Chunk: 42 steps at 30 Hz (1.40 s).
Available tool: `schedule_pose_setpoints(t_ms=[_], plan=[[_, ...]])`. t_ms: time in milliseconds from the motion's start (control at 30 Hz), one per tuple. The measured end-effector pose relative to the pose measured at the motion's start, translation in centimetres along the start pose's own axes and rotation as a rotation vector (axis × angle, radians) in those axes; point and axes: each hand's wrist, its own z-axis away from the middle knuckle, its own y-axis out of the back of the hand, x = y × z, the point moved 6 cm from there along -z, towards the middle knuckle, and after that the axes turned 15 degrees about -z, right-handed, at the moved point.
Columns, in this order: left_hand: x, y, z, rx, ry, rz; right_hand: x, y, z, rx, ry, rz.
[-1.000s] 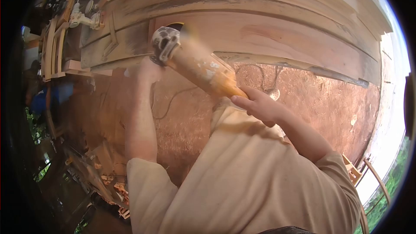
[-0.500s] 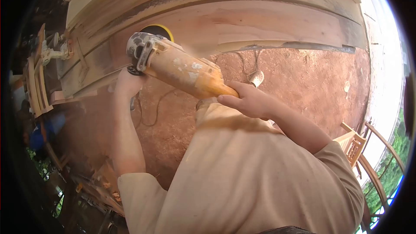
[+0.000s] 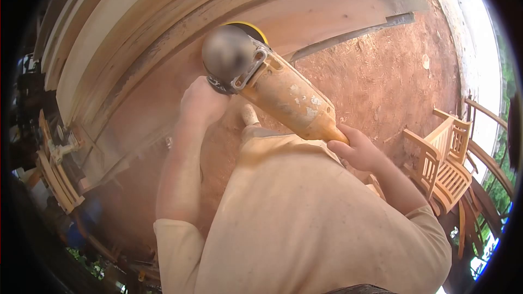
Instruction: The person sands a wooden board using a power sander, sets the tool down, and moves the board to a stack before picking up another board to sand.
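A worn yellow angle grinder [image 3: 289,100] slants across the middle of the view, with a yellow-rimmed black disc [image 3: 253,30] under its head. The disc lies over a reddish wooden board [image 3: 332,11], seemingly against its surface, though the contact is hidden. My right hand [image 3: 357,149] is wrapped round the rear handle. At the head end, my left hand [image 3: 204,100] is closed on the dark side handle, most of which its fingers cover. The grinder's head looks smeared.
More long planks [image 3: 136,27] lie side by side beyond the board. A slatted wooden chair [image 3: 444,155] stands at the right. Wooden pieces [image 3: 54,169] are stacked at the left. Reddish ground [image 3: 376,76] with shavings lies below, and the air at the left is hazy.
The view has turned, bringing more of the chair into sight. Both hands and the grinder have shifted right in the picture, with the disc still over the board. Both grips are kept.
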Motion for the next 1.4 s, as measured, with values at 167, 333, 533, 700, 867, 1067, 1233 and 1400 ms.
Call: schedule_pose_setpoints(t_ms=[167, 333, 533, 700, 867, 1067, 1233, 1400], plan=[[8.6, 1.1, -1.4, -0.038, -0.068, -0.083, 1.9, 5.0, 1.7, 0.096, 0.008, -0.128], [15.6, 0.7, -3.3, -0.047, -0.148, -0.154, 4.0, 9.5, 2.9, 0.144, -0.003, -0.197], [24.0, 0.7, -4.7, -0.029, -0.208, -0.219, 6.7, 14.6, 4.2, 0.209, 0.032, -0.301], [30.3, 0.1, -5.5, -0.038, -0.299, -0.269, 8.2, 17.9, 5.5, 0.299, 0.084, -0.43], [35.9, 0.0, -5.9, 0.074, -0.447, -0.214, 11.0, 20.5, 6.0, 0.358, 0.097, -0.492], [40.9, -0.4, -7.6, 0.295, -0.481, -0.302, 9.2, 21.8, 5.6, 0.521, 0.096, -0.563], [41.4, 0.5, -7.5, 0.496, -0.501, -0.384, 9.7, 19.8, 4.1, 0.533, 0.119, -0.648], [37.7, 0.2, -5.7, 0.272, -0.533, -0.328, 11.9, 15.5, 4.8, 0.492, 0.114, -0.728]])
